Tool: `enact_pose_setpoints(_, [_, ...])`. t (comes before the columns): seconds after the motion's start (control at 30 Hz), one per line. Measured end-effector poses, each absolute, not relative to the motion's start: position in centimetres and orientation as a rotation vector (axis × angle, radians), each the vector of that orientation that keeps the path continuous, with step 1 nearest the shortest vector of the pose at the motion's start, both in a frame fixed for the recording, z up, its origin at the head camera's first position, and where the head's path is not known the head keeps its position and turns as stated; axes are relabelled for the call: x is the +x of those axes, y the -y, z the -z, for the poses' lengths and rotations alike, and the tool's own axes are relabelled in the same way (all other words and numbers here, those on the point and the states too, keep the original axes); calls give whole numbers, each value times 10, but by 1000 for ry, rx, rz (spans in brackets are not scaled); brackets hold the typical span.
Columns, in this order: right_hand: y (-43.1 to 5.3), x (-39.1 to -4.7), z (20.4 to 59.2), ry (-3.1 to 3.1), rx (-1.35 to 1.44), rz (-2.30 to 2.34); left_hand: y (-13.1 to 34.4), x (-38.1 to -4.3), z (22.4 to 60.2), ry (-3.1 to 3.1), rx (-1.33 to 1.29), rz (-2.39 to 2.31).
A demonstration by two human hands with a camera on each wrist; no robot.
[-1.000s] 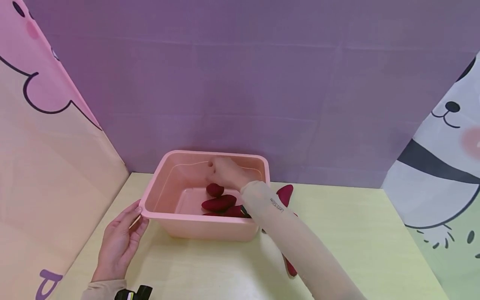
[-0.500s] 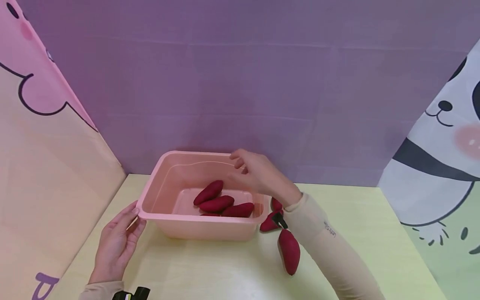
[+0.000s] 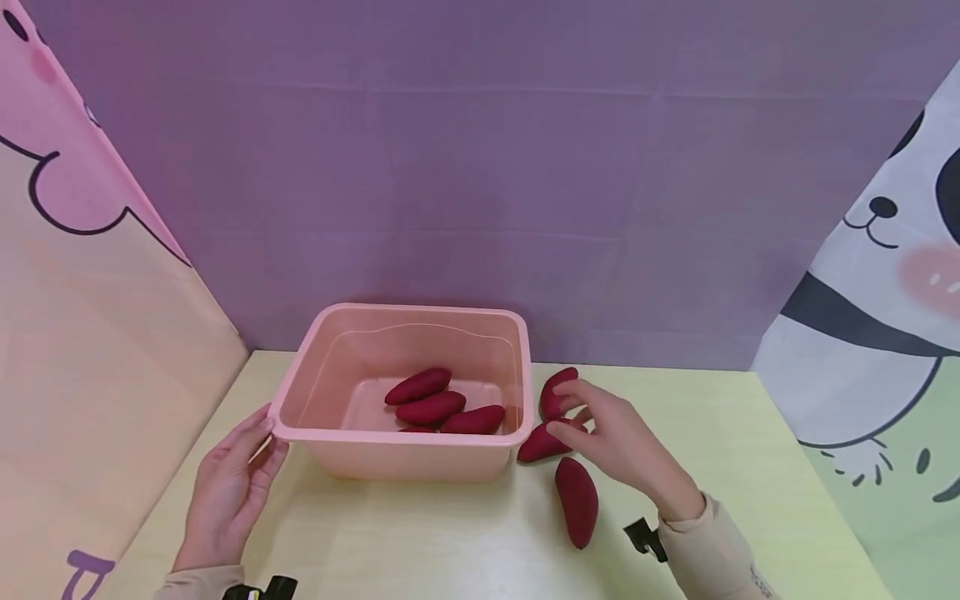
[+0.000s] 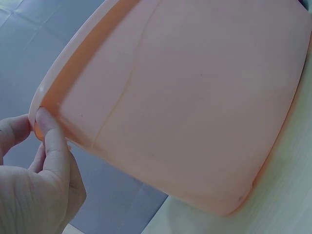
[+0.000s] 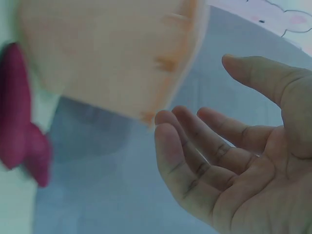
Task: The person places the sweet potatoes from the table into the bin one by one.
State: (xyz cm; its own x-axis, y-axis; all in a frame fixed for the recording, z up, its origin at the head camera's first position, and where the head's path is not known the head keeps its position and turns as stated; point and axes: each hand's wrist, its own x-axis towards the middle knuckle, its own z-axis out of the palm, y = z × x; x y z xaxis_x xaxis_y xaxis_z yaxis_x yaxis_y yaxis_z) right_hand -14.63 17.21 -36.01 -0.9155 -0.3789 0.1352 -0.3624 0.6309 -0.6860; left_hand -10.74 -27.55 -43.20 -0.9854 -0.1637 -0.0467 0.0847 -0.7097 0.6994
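A pink plastic tub (image 3: 412, 454) stands on the table with several dark red sweet potatoes (image 3: 431, 408) lying on its floor. My left hand (image 3: 232, 492) pinches the tub's near left corner rim; in the left wrist view the thumb and fingers of that hand (image 4: 48, 170) are on either side of the rim. To the right of the tub my right hand (image 3: 622, 433) hovers over loose sweet potatoes, fingers relaxed and apart. The right wrist view shows that hand (image 5: 243, 165) holding nothing. One sweet potato (image 3: 577, 502) lies nearer the front; two others, including one (image 3: 543, 443), sit by the tub.
The pale wooden table (image 3: 712, 467) extends to both sides of the tub. A purple cloth wall (image 3: 480, 167) rises close behind it. Printed cartoon panels stand at the left (image 3: 90, 350) and right (image 3: 885, 333).
My right hand has come out of the tub and moved right, to above the loose sweet potatoes. One more sweet potato rests in the tub. The left hand keeps its hold.
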Motion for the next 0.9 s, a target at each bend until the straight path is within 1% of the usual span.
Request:
enact_pose_setpoints(0.23, [-200, -128, 402, -2813, -366, 1194, 276, -106, 432, 1149, 172, 2773])
enact_pose_setpoints(0.5, [-209, -121, 451, -2703, -56, 1270, 275, -107, 431, 1159, 176, 2770])
enact_pose_setpoints(0.67, [-208, -118, 472, -2598, 21, 1398, 275, -107, 432, 1158, 171, 2768])
enact_pose_setpoints(0.9, [-205, -117, 484, -2575, 86, 1429, 275, -107, 432, 1142, 168, 2771])
